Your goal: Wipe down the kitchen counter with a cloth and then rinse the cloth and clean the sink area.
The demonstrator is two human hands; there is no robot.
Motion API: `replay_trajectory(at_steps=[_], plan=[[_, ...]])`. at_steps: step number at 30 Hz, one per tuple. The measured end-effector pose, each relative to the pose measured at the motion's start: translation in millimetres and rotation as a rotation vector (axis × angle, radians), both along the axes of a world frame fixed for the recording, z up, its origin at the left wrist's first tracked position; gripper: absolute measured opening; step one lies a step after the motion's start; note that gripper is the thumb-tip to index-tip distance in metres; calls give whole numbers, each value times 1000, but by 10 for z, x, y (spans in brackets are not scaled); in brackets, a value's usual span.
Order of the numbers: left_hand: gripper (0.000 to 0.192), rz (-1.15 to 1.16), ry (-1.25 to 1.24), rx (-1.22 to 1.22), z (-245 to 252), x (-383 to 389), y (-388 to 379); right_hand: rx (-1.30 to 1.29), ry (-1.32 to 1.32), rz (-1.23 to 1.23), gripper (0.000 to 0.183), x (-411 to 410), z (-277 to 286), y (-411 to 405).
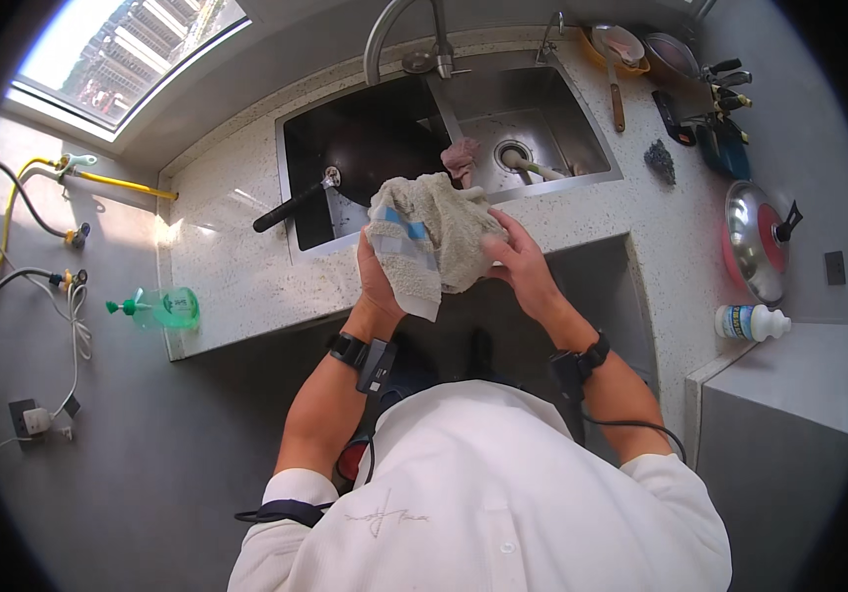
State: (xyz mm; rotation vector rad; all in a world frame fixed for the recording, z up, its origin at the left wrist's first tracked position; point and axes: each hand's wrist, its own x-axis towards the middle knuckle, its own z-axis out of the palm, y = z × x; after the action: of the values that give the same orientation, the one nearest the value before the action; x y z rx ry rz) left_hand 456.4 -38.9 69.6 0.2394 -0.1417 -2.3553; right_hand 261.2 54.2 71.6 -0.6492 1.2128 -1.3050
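Observation:
A bunched beige terry towel (pixel 461 237) with blue and white stripes hangs between my two hands, just in front of the sink's front rim. My left hand (pixel 379 285) grips its striped edge from the left. On the other side my right hand (pixel 531 266) holds the bunched part, its fingers slightly blurred. Behind the towel, a dark wok (pixel 379 148) sits in the left basin, its black handle (pixel 291 208) sticking out over the rim. A pink rag (pixel 461 157) drapes by the basin divider. In the right basin, a light-handled utensil (pixel 531 166) lies across the drain.
A curved faucet (pixel 442 52) rises behind the sink. Green soap bottle (pixel 172 308) stands at the counter's left end. To the right are a steel scouring pad (pixel 661 161), a knife block (pixel 722 148), a lidded pan (pixel 750 240) and a white bottle (pixel 746 323).

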Motion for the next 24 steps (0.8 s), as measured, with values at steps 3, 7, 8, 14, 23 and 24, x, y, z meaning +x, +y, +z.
replay_trajectory(at_steps=[3, 7, 8, 14, 23, 24], plan=[[66, 67, -99, -46, -33, 157, -61, -60, -132, 64, 44, 144, -3, -210], [66, 81, -63, -30, -90, 412, -265, -84, -101, -55, 28, 328, -60, -427], [65, 90, -86, -23, -145, 493, -369, -101, -119, -78, 28, 362, -34, -498], [68, 44, -137, 22, -154, 706, -827, -109, -152, -201, 25, 572, -19, -852], [67, 43, -76, 33, -231, 512, -1413, 168, 63, -102, 31, 492, 46, -1305], [64, 43, -99, 39, -197, 478, -1466, 165, 71, -108, 31, 355, 27, -1371]])
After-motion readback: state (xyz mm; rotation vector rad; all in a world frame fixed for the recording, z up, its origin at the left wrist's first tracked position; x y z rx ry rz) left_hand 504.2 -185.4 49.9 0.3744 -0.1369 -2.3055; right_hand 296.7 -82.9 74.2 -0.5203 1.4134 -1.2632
